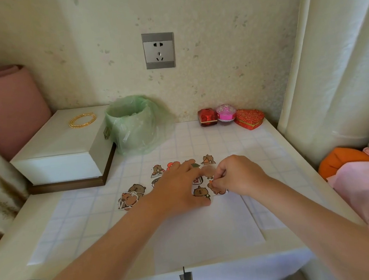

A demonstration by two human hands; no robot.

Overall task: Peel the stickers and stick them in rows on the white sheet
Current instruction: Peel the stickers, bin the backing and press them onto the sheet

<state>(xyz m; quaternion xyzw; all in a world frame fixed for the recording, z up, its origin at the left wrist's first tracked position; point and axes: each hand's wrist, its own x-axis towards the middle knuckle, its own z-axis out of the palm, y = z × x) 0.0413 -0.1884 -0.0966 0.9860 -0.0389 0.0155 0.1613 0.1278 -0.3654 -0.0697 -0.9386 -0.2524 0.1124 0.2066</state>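
**Thin sticker pinched at its edge over the sheet**

A small heap of loose stickers (131,197) lies on the bench (290,144), just left of the white sheet (208,226). They are flimsy die-cut paper, almost weightless, and they would crease or tear if pulled hard. Each is best taken at a corner, where a fingernail can lift the face from its backing.

The left hand (178,184) lies flat on the sheet's far part with its fingers stretched out, holding nothing. It presses down on the paper and reaches toward the other hand. Around it sit the stuck stickers (157,169), in rows running left to right. The sheet is light and would likely slide if it were not pinned. Its long axis runs away from the person toward the wall.

The right hand (239,175) is curled tight, with its fingers pinching one sticker (218,190) low over the sheet, beside a bear figure already in place. Most of this sticker is hidden, so which way it faces cannot be told, nor whether its backing has come off.
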